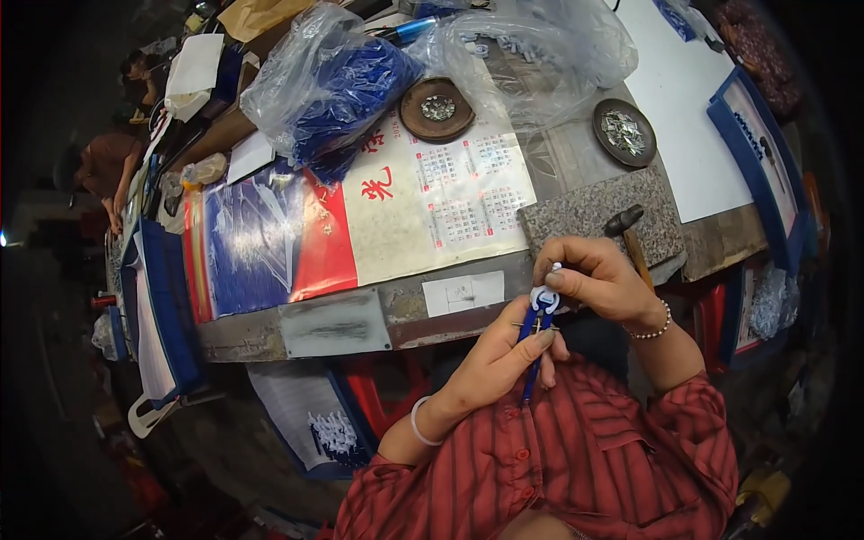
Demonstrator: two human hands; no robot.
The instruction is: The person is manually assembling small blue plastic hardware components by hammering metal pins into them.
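In front of my chest, my left hand [498, 358] grips a slim blue plastic piece [529, 385] with a rounded white head [544, 298]. Small brass-coloured metal parts stick out sideways near its middle; the exact kind of thing is unclear. My right hand [596, 281] is just above it, thumb and forefinger pinched on a small white part [555, 268] at the top of the white head. Whether that part is joined to the head cannot be made out. Beside my right hand, a hammer [625, 220] lies with its head on a speckled stone slab [585, 211].
Two round dishes of small metal parts, one brown [411, 112] and one dark [601, 133], stand on the bench. Clear bags [337, 76] hold blue pieces. Blue trays [171, 310] flank the bench. A calendar sheet [387, 238] covers its top. Other people [112, 166] sit far left.
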